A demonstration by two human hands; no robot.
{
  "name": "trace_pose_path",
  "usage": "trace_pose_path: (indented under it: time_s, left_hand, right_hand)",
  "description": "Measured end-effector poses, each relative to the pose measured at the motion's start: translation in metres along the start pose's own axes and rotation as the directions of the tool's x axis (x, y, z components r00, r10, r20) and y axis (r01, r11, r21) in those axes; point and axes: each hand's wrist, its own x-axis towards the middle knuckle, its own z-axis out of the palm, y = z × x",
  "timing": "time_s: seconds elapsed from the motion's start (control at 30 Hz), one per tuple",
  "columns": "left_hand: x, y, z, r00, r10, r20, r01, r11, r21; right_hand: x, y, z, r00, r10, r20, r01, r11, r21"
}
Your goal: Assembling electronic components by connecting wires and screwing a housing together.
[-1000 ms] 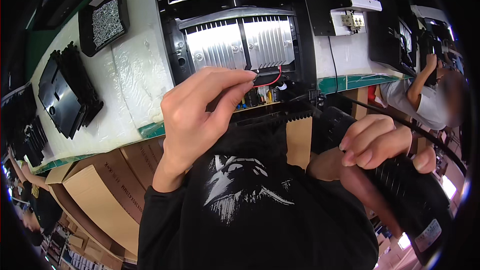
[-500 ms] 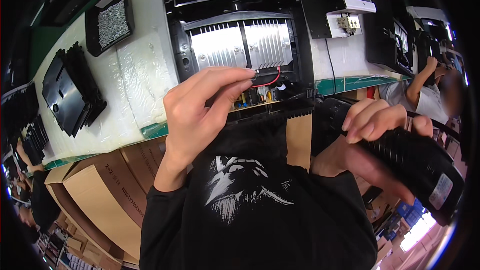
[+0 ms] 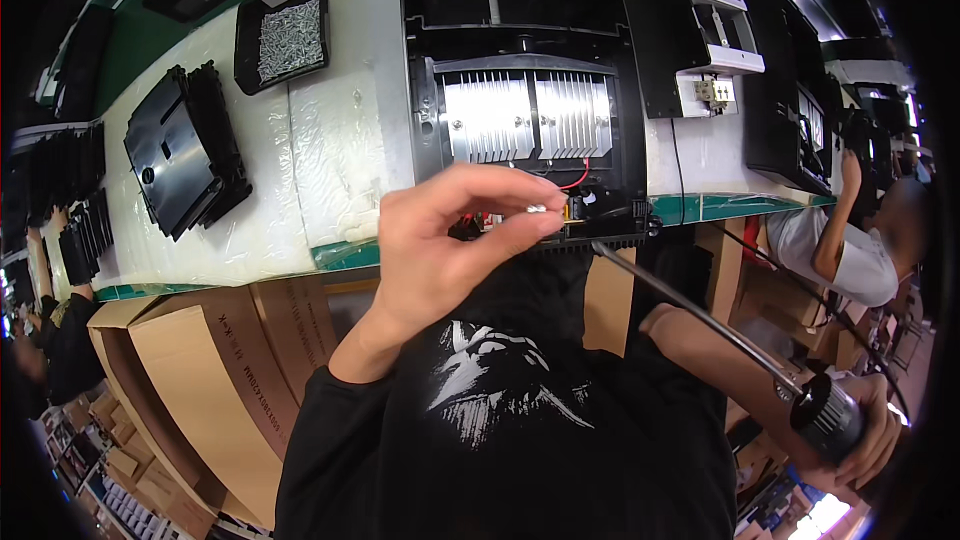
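Note:
Thumb and forefinger of my left hand [image 3: 430, 240] are pinched around a small silver screw [image 3: 536, 208], just above the near edge of an open black housing [image 3: 425, 155]. Two finned silver heat sinks [image 3: 490, 118] sit inside it; a red wire [image 3: 577, 178] runs below them to a circuit board partly hidden by my fingers. Low on the right, my right hand [image 3: 872, 435] is wrapped round a black power screwdriver [image 3: 828, 416]. Its long metal shaft [image 3: 700, 314] slants up and left, the tip close to the housing's near edge.
A black tray of screws [image 3: 290, 40] and stacked black plastic panels [image 3: 180, 155] lie on the bench's left. To the right stand a black-and-white unit with a terminal block [image 3: 714, 92] and another black housing [image 3: 790, 90]. Cardboard boxes [image 3: 200, 370] fill the space below; a person [image 3: 850, 250] works at right.
My right hand and the screwdriver have swung lower and farther right, bringing the long shaft into sight. The scene has shifted rightward; my left hand is still pinched, now slightly lower over the housing's edge.

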Motion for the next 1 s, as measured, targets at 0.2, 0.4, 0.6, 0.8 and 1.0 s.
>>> trace_pose_path:
  time_s: [0.2, 0.4, 0.6, 0.8, 1.0]
  left_hand:
    - [0.003, -0.006, 0.000, 0.955, 0.265, 0.132, -0.296, 0.873, 0.387]
    - [0.002, -0.008, -0.001, 0.960, 0.252, 0.124, -0.281, 0.861, 0.425]
    - [0.003, -0.006, -0.003, 0.947, 0.256, 0.195, -0.319, 0.826, 0.465]
    - [0.008, -0.010, -0.012, 0.882, 0.339, 0.328, -0.465, 0.740, 0.486]
    - [0.007, -0.006, -0.025, 0.763, 0.344, 0.548, -0.641, 0.517, 0.568]
  right_hand:
    - [-0.064, 0.045, 0.012, 0.992, -0.123, -0.021, 0.120, 0.985, -0.124]
    - [-0.067, 0.048, 0.012, 0.968, 0.239, 0.069, -0.242, 0.970, 0.035]
    - [-0.079, 0.057, 0.015, 0.934, 0.355, 0.036, -0.354, 0.906, 0.233]
    - [-0.045, 0.028, 0.004, 0.994, 0.022, -0.109, -0.042, 0.981, -0.187]
    - [-0.067, 0.032, -0.006, 0.775, 0.551, 0.308, -0.590, 0.807, 0.040]
